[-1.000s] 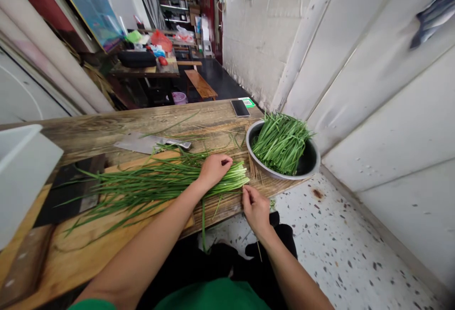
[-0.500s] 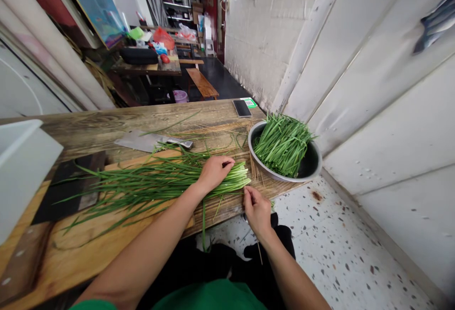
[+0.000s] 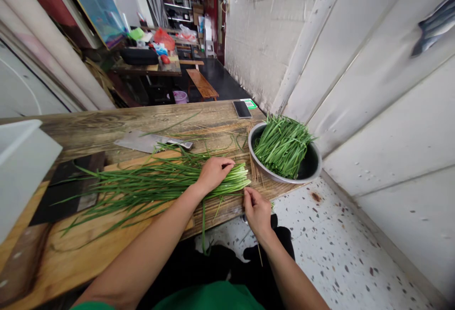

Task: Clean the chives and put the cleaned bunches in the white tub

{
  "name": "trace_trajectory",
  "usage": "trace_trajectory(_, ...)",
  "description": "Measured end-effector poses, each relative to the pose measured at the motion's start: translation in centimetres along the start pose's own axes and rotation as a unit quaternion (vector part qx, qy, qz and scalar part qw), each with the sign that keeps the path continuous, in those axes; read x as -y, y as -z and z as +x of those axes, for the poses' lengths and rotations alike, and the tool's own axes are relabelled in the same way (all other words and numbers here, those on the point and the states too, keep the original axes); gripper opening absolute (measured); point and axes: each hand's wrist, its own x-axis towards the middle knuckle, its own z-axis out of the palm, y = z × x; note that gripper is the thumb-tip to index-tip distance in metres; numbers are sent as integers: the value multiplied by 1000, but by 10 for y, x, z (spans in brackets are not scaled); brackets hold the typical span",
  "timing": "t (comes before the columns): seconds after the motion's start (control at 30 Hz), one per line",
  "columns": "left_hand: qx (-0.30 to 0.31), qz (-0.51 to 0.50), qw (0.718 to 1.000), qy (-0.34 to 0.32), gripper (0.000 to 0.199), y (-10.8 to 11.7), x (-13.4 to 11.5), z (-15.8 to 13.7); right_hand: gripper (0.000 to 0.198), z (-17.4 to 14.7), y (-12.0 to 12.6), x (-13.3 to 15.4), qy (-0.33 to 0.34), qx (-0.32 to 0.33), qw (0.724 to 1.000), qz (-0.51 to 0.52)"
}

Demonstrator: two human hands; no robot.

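Observation:
A long bundle of garlic chives [image 3: 142, 182] lies across the wooden cutting board [image 3: 85, 239], its pale cut ends pointing right. My left hand [image 3: 216, 172] rests on the bundle near those ends, fingers curled over the stalks and thumb close to the forefinger. Just below the pale tips, my right hand [image 3: 256, 210] is closed in a pinch on a thin bamboo skewer [image 3: 260, 255], which sticks out beneath the hand. More skewers [image 3: 253, 168] lie on the table beside a metal basin [image 3: 316, 170] that holds cut chives [image 3: 282, 144].
A cleaver [image 3: 142, 141] lies behind the board, and another dark-bladed knife [image 3: 60, 191] lies at its left. A white plastic bin [image 3: 28, 168] stands far left. On the wooden table [image 3: 81, 125], a phone [image 3: 242, 109] lies near the back edge. A white wall [image 3: 384, 101] runs along the right.
Both hands hold almost the same position over the chives. Only a very slight shift of the whole view shows.

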Motion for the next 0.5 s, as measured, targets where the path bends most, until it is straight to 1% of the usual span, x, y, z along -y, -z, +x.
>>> trace_trajectory(0.17, 3, -7, 1000, 2, 24, 0, 0, 0, 23, 1, 0, 0, -3, 5, 1000, 3)
trace_trajectory(0.5, 20, -22, 999, -15, 24, -1, 5, 1, 25, 0, 1, 2, -16, 15, 1000, 9)
